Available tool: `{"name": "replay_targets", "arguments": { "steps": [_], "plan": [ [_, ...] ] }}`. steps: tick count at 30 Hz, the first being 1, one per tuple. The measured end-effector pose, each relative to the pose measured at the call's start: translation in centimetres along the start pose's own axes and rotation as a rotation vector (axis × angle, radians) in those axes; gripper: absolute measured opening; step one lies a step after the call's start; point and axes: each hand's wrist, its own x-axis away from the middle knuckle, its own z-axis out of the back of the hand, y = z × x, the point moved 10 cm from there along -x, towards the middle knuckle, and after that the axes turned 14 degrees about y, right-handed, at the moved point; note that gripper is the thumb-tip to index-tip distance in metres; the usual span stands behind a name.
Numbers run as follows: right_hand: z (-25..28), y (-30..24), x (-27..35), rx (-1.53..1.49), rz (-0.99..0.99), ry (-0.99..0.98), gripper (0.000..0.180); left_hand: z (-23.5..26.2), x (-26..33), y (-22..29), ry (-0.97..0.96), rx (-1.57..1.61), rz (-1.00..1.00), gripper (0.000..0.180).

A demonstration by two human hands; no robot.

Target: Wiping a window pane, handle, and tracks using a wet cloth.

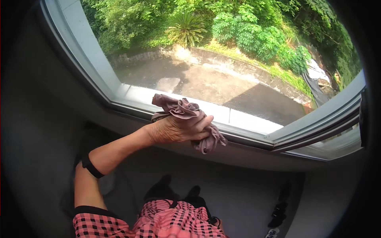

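My left hand (178, 129) is closed around a bunched mauve-brown cloth (184, 109), whose folds stick out above the knuckles and below the fingers. Hand and cloth are at the lower frame of a window (131, 110), in front of its bright sill (254, 121). Whether the cloth presses on the frame I cannot tell. Low down beside my checked shirt, a dark band and a sliver of skin (220, 225) show at my right side; the fingers there are hidden.
Pale window frames rise at the left (81, 51) and right (325, 113). Outside lie a paved yard (214, 79), a low curved wall and green plants. My feet (162, 189) are on a dark floor. Small dark objects (279, 214), possibly shoes, are at the lower right.
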Motion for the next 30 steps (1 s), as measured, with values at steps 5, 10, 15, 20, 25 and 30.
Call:
{"name": "replay_targets", "arguments": {
  "steps": [5, 10, 15, 20, 25, 30],
  "plan": [
    [0.8, -1.8, -1.7, -0.052, -0.327, 0.226, 0.023, 5.1, 12.6, -5.2, -0.008, -0.181, 0.276, 0.034],
    [-0.9, -9.0, -2.4, 0.039, -0.298, 0.235, 0.029, 8.9, 20.8, -9.4, 0.051, -0.23, 0.693, 0.031],
    [-3.6, -14.9, -3.6, 0.036, -0.208, 0.196, 0.03, 8.7, 21.8, -9.6, 0.081, -0.114, 1.002, 0.031],
    [-6.5, -17.3, -2.5, 0.058, -0.149, 0.107, 0.03, 6.4, 16.0, -7.0, 0.124, 0.048, 0.948, 0.032],
    [-6.5, -13.9, -2.6, -0.027, -0.229, 0.129, 0.028, 1.5, 4.6, -2.7, 0.08, 0.251, 0.832, 0.039],
    [-3.9, -8.7, -1.4, -0.161, -0.334, 0.212, 0.026, -2.9, -3.0, 1.0, 0.047, 0.49, 0.811, 0.05]
  ]
}}
